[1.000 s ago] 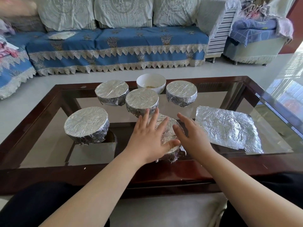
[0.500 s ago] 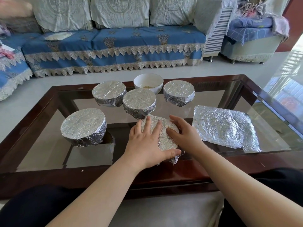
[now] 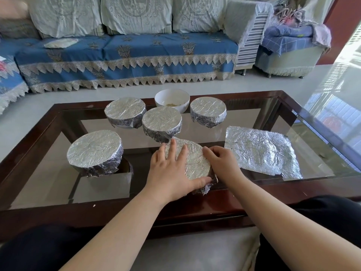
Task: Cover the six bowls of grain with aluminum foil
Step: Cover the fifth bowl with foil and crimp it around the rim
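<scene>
Five foil-covered bowls (image 3: 162,122), no readable writing

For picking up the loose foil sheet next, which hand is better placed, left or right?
Probably the right hand: it touches the right rim of the near covered bowl, beside the loose foil sheet. The left hand lies flat on the bowl's top, farther away.

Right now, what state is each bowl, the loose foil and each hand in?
Four foil-wrapped bowls: covered, untouched.
Nearest foil-topped bowl: covered, held by both hands.
White ceramic bowl: uncovered, some grain inside.
Flat crinkled foil sheet: lying loose on glass table.
Left hand: flat, pressing foil top.
Right hand: fingers curled at the bowl's foil edge.
</scene>
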The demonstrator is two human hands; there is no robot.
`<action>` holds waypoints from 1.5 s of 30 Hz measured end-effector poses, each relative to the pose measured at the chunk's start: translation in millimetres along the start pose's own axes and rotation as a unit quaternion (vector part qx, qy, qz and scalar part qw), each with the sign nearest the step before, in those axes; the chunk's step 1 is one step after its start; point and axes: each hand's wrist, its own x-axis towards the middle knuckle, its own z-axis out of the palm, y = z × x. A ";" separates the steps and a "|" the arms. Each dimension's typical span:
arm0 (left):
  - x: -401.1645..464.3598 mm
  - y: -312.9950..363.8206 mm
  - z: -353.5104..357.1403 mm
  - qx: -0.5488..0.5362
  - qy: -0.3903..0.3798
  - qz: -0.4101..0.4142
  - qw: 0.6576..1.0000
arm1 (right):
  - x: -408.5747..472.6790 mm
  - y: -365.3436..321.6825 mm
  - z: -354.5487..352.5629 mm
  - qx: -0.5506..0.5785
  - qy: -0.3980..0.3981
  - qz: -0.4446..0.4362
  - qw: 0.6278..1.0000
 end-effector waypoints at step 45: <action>-0.7 0.3 -0.1 0.000 0.016 0.002 1.000 | -1.8 4.6 -6.3 0.388 -0.123 0.239 0.882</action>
